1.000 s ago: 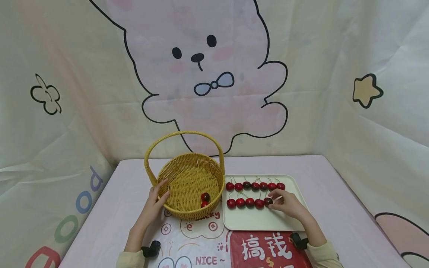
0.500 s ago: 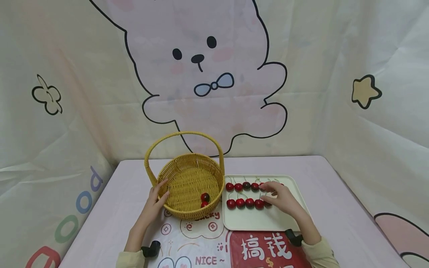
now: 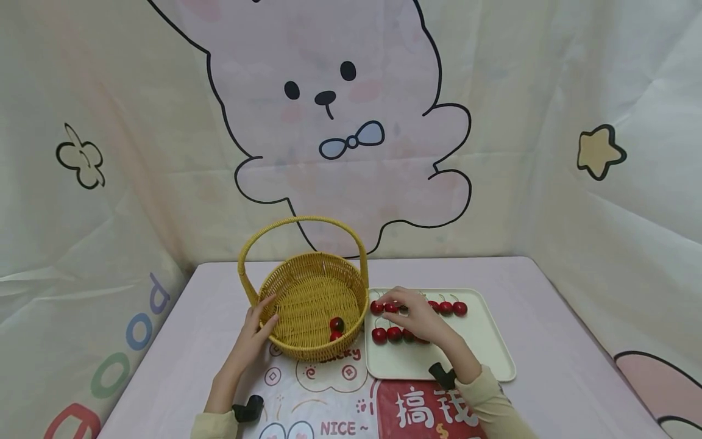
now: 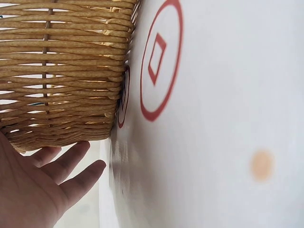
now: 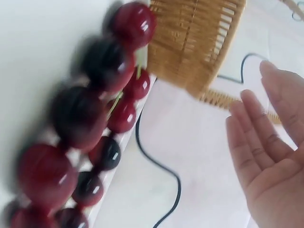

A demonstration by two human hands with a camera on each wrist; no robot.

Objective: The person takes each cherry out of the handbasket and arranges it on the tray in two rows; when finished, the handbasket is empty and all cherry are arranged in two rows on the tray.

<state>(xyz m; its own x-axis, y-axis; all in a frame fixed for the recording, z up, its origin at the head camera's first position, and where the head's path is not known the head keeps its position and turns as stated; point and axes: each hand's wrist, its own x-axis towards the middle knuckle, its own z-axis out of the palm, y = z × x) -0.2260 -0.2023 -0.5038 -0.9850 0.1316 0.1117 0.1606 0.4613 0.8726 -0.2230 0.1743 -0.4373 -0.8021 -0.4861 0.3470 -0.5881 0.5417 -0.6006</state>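
Note:
A yellow wicker basket (image 3: 307,305) with a tall arched handle holds two dark red cherries (image 3: 337,325). My left hand (image 3: 253,332) grips its left rim, thumb and index finger over the edge. In the left wrist view the other fingers (image 4: 66,159) spread along the outside of the weave. Two rows of cherries (image 3: 379,336) with stems lie on a cream tray (image 3: 439,366). Over the left half of these rows hovers my right hand (image 3: 419,317), hiding several of them. The right wrist view shows that hand's fingers (image 5: 256,118) relaxed, with nothing between them.
The basket stands close against the tray's left edge. A printed mat (image 3: 334,414) with a red panel covers the near table (image 3: 554,366). A curtain (image 3: 493,152) with a cartoon bear surrounds the back and sides. Each wrist wears a small black camera (image 3: 249,408).
My right hand has let go of the cherry at the right end of the front row and moved left across the tray towards the basket. The left hand stays at the rim.

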